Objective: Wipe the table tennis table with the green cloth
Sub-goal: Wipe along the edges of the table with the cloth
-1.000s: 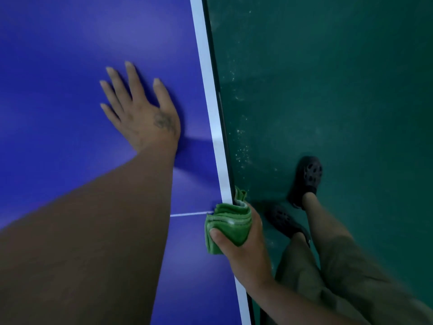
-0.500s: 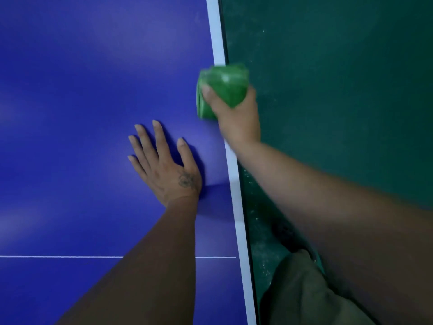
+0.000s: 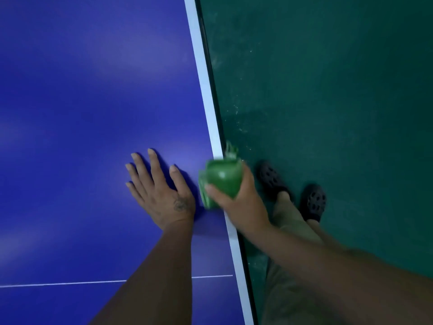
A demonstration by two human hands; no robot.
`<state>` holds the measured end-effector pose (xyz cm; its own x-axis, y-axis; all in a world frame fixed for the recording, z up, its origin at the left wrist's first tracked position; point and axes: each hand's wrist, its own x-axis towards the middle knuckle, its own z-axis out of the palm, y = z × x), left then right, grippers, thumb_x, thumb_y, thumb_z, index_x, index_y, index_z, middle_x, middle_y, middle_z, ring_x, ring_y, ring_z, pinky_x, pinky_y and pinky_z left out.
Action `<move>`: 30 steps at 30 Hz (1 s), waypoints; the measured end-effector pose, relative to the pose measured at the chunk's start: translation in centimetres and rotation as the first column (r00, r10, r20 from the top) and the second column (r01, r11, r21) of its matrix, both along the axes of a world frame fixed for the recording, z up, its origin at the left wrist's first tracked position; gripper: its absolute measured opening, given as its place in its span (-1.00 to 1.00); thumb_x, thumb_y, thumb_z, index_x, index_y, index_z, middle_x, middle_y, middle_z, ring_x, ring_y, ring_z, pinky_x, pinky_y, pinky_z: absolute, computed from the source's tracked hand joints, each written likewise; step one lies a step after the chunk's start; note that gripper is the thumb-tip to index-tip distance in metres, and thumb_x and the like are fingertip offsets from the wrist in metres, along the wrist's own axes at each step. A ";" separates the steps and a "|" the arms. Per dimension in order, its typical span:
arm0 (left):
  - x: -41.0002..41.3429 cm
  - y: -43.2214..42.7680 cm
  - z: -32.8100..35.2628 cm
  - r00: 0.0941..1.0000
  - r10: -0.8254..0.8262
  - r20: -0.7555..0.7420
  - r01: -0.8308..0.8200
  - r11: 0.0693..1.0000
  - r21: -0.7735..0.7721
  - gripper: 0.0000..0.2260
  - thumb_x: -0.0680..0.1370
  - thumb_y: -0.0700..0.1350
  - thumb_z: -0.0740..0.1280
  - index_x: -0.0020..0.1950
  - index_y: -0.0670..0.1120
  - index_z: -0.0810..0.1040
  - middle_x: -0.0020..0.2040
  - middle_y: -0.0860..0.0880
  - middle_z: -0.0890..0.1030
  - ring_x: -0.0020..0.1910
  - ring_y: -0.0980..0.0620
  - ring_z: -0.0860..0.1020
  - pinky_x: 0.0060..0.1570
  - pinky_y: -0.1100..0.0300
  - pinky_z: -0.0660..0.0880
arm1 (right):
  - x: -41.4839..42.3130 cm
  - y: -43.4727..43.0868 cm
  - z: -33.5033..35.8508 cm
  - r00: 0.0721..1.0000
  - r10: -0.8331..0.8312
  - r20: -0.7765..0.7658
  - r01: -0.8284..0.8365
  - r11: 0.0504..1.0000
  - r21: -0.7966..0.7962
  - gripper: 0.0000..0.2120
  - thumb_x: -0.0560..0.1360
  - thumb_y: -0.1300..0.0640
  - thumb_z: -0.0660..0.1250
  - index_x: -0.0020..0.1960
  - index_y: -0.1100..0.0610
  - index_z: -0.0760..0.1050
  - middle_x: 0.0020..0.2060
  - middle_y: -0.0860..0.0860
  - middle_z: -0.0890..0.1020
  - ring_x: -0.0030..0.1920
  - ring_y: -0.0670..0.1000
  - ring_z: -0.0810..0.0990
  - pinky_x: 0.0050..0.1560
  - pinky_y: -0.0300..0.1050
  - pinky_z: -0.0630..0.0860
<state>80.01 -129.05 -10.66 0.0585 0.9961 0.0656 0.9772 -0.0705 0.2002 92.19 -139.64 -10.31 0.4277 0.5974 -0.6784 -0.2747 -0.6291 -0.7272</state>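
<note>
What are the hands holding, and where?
The right hand grips the folded green cloth by its near end, thumb on top. The left hand holds nothing; it lies flat on the blue table.

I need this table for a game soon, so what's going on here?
A person is wiping the table tennis table. Their right hand grips a bunched green cloth right at the table's white side edge; the cloth is blurred, as if mid-stroke. Their left hand lies flat on the blue surface with fingers spread, just beside the cloth. They stand next to the table on a green floor.
</note>
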 end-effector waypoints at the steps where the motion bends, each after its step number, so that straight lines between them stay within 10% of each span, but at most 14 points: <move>1: 0.0 0.0 0.0 1.000 0.001 0.001 -0.001 1.000 -0.002 -0.47 0.74 0.07 0.19 0.72 -0.01 0.32 0.75 -0.09 0.20 0.75 -0.14 0.12 0.69 -0.25 0.04 | -1.2 -2.3 0.3 1.000 0.019 -0.010 -0.019 0.999 -0.034 -0.12 0.21 -0.63 0.50 0.42 -0.62 0.17 0.42 -0.20 0.52 0.28 -0.18 0.60 0.31 -0.06 0.56; 7: -0.2 0.0 -0.1 1.000 -0.004 0.005 0.004 1.000 -0.004 -0.48 0.75 0.06 0.18 0.71 -0.02 0.33 0.75 -0.09 0.21 0.75 -0.13 0.12 0.69 -0.25 0.04 | -2.9 -3.6 0.9 0.994 -0.065 -0.085 0.056 0.993 -0.104 -0.07 0.17 -0.65 0.51 0.46 -0.47 0.31 0.42 -0.21 0.53 0.31 -0.20 0.62 0.38 0.07 0.60; 17: -0.3 0.2 -0.2 1.000 -0.016 -0.005 0.016 0.999 -0.029 -0.48 0.75 0.04 0.18 0.72 -0.02 0.31 0.76 -0.06 0.17 0.75 -0.10 0.10 0.68 -0.28 0.08 | 11.3 21.1 -0.6 0.997 0.019 0.071 -0.016 0.999 -0.045 -0.04 0.37 -0.48 0.55 0.56 0.00 0.31 0.40 0.01 0.54 0.34 0.11 0.61 0.38 0.13 0.56; 30: -0.2 0.5 0.0 0.999 -0.002 -0.039 -0.003 0.993 -0.121 -0.44 0.72 0.04 0.15 0.73 -0.05 0.27 0.77 -0.05 0.13 0.75 -0.15 0.09 0.65 -0.37 0.08 | 16.5 28.3 -0.3 0.998 0.052 0.033 -0.052 0.999 0.000 0.02 0.40 -0.44 0.55 0.65 -0.04 0.21 0.46 0.05 0.47 0.36 0.13 0.58 0.36 0.11 0.57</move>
<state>79.79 -128.52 -10.65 0.0582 0.9966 -0.0583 0.9845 -0.0476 0.1688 108.68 -111.31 -10.61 0.4176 0.6202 -0.6641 -0.2175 -0.6414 -0.7357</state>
